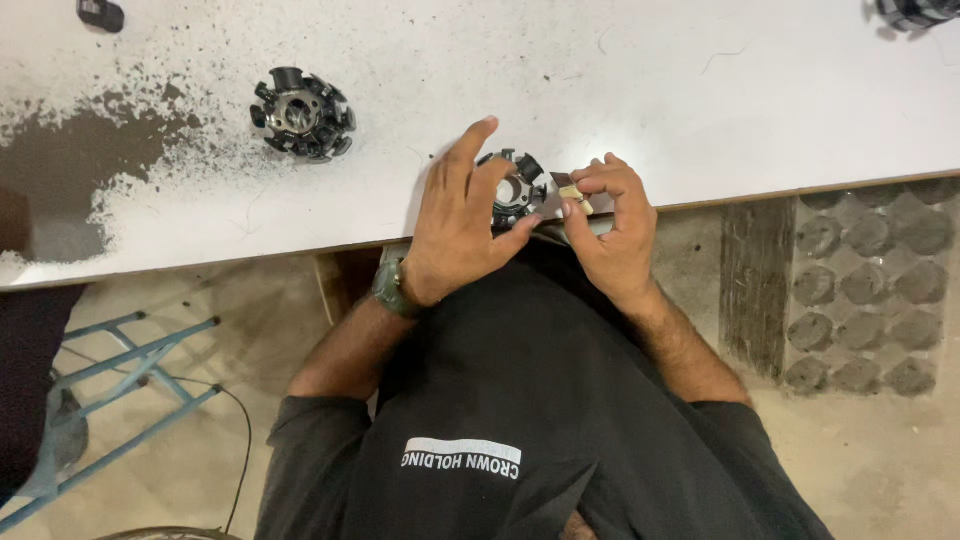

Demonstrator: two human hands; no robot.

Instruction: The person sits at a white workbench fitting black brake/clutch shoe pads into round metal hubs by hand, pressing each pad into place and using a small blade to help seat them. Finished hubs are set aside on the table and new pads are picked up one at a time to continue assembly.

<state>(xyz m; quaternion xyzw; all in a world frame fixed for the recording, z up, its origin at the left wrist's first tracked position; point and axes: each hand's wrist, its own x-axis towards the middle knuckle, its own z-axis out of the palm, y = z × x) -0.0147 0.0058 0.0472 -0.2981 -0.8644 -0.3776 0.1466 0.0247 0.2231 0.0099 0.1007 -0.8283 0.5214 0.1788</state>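
Observation:
My left hand [462, 222] rests over a round black stator-like metal part [516, 186] at the near edge of the white table [620, 90], fingers wrapped around its left side. My right hand [612, 222] pinches a small tan and dark piece [570, 189] against the part's right side. A wristwatch [391, 287] sits on my left wrist. The lower portion of the part is hidden by my fingers.
A second round black part [302, 113] lies on the table to the far left, beside a worn patch of dark specks [90, 150]. Small dark objects sit at the top left [100, 13] and top right [915, 12] corners. A blue metal frame [130, 370] stands on the floor.

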